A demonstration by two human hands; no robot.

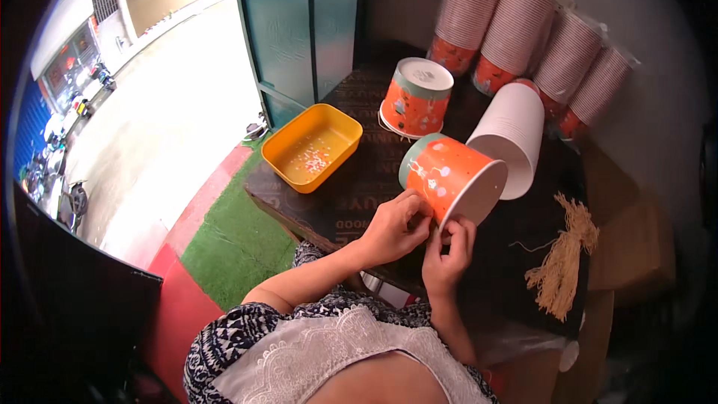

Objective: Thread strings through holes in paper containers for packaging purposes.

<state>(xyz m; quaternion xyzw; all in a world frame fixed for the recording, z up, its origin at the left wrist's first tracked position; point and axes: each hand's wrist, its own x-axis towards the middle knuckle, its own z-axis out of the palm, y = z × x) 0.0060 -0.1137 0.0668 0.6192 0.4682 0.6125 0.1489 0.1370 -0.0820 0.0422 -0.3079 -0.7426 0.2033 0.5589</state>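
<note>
Just below frame centre, both hands meet at the rim of one orange paper cup (451, 178). Left hand (395, 226): fingers curled, tips closed against the cup's lower rim edge, thumb side pressed to the printed wall. Right hand (447, 253): fingers bunched together, pinching at the same rim from below, touching the white lip. Whether anything small is held between the fingertips cannot be told.

Cup in hand lies tilted on its side, white open mouth toward lower right, green band and base toward upper left. It hangs above the dark table (351, 194), centre of frame.

Touching or just behind it, to the right: a white nested stack of cups (516, 135) lying on its side, mouth down toward the held cup.

Up and left of that: a second orange cup (416, 97), standing upside down, pale base uppermost, apart from the held one.

Left of centre: a yellow rectangular tub (313, 147) on the table's corner, small pale and reddish bits scattered on its floor.

Upper right: four tall sleeved stacks of cups (523, 22), leaning against a grey wall, orange bottoms at the table end.

Right of the hands: a tan straw tassel (562, 262) lying on dark cloth.

Left side of frame: green mat (235, 236), red paving, pale street beyond; teal door (299, 22) at upper centre.
</note>
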